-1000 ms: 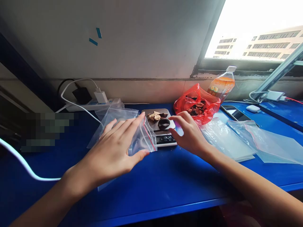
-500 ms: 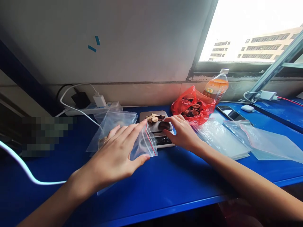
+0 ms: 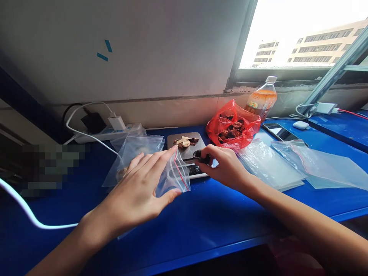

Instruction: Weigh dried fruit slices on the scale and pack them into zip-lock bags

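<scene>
My left hand (image 3: 138,188) has its thumb and fingers spread around a clear zip bag (image 3: 172,172) with a red seal line, holding it by the scale's left front. Between the thumb and fingers of my right hand (image 3: 221,163) is a dark, curved dried slice (image 3: 200,155), at the scale's right front edge. The kitchen scale (image 3: 172,138) has a metal plate and a dark display, partly covered by the bag. Several pale and dark dried slices (image 3: 184,142) lie on its plate.
Behind my right hand stands a red plastic bag (image 3: 211,132) of dark dried pieces, beside a drink bottle (image 3: 262,99). Clear bags (image 3: 273,168) and a phone (image 3: 281,132) lie to the right. A power strip (image 3: 100,134) and white cable (image 3: 37,220) are at left.
My right hand has closed on the dark slice and drawn it slightly toward me, off the scale plate. My left hand and its bag have stayed nearly still. The view has shifted slightly.
</scene>
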`<state>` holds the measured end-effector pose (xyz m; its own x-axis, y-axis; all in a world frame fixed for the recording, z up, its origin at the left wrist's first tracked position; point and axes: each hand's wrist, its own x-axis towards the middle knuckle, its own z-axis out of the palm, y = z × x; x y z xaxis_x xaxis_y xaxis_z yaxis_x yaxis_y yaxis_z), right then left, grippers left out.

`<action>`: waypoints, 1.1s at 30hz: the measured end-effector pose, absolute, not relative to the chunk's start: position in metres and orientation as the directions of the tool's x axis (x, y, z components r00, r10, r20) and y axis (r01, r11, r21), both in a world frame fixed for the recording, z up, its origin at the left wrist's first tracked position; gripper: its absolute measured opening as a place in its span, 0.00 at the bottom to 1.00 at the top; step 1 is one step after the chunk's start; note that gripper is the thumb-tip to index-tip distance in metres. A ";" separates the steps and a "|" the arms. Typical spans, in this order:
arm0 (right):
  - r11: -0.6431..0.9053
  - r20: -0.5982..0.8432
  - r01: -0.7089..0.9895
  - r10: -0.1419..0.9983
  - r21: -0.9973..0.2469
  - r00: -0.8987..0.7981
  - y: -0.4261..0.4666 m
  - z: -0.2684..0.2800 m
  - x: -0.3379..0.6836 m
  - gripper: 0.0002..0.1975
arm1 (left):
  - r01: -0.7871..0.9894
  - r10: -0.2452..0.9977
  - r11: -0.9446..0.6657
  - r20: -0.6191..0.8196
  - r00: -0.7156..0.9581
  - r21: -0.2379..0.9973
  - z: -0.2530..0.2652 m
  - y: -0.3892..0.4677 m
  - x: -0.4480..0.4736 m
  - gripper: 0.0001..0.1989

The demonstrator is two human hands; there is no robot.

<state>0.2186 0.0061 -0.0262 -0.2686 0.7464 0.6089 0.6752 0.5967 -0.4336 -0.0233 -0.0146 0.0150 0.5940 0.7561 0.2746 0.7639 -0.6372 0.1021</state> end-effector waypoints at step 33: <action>0.587 0.518 0.754 0.762 -0.295 -0.390 0.058 0.006 0.220 0.18 | 0.392 0.783 -0.597 0.402 0.476 0.700 0.032 -0.011 -0.035 0.44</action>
